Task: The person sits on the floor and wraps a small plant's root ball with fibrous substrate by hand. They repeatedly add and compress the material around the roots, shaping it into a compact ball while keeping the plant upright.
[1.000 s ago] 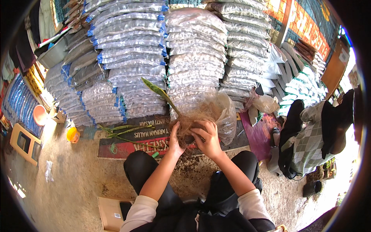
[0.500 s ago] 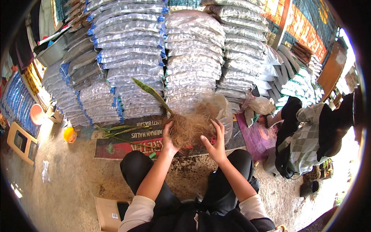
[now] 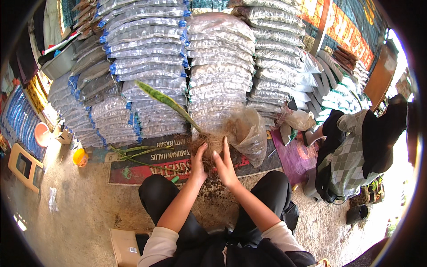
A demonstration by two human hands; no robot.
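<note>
Between my palms is a brown clump of coconut fibre point(image 3: 212, 141), wrapped round the base of a snake plant leaf point(image 3: 168, 102). The leaf is long and green with yellowish edges, and leans up to the left. My left hand point(image 3: 199, 161) presses the clump from its left side. From the right, my right hand point(image 3: 225, 165) squeezes it with fingers pointing up. The lower end of the plant is hidden in the fibre. Just beyond my right hand stands a clear plastic bag point(image 3: 250, 135) with more brown fibre in it. Further snake plant leaves point(image 3: 138, 154) lie to the left.
A dark and red printed banner point(image 3: 133, 171) covers the floor ahead. Tall stacks of filled plastic sacks point(image 3: 149, 49) rise behind it. An orange pot point(image 3: 80, 156) and a wooden stool point(image 3: 26, 167) are at left, a cardboard box point(image 3: 124, 247) near-left. Checked cloth point(image 3: 351, 155) hangs at right.
My right hand has moved left and closed in against the fibre, making the clump narrower. The leaf leans further left, and the plastic bag shows more fully.
</note>
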